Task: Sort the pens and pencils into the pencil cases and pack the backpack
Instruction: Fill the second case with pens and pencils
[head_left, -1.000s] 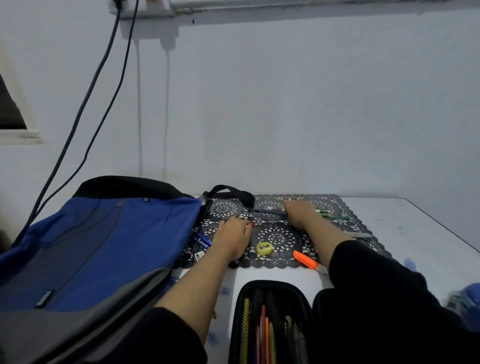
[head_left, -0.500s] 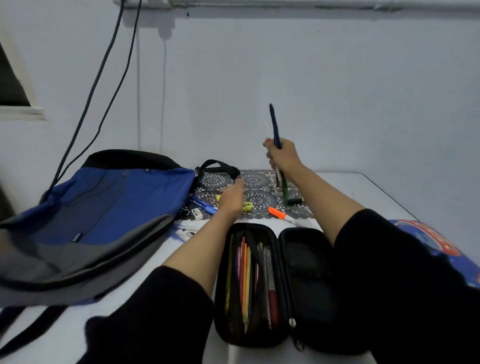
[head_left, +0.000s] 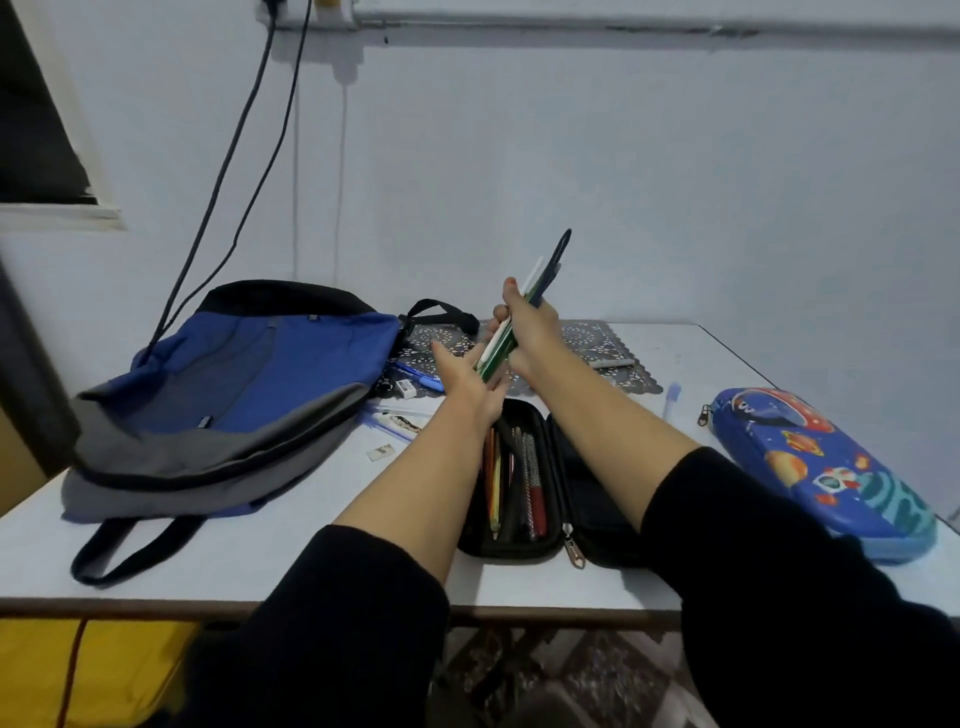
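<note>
A bundle of pens and pencils (head_left: 497, 347) is gripped in the right hand (head_left: 532, 332), whose fingers are curled round its middle, and it is held in the air above the far end of the open black pencil case (head_left: 597, 499). The long axis of the bundle is tilted: the upper ends point up and away to the right, toward the wall, and the lower ends slant down and to the left. There they are met by the left hand (head_left: 465, 376), which is held open, palm up, with nothing clasped in it – the tips appear to rest against its palm, as if to be squared up. The case lies directly below and nearer the person, its length running toward the body, and its left half is already filled with pencils. The bundle would therefore have to be swung down until it lies along the case – a move best led, it is judged, by the right hand, which alone holds it. The blue space-patterned pencil case (head_left: 821, 467) lies shut, well apart to the right, and the blue backpack (head_left: 249, 374) lies flat to the left.
</note>
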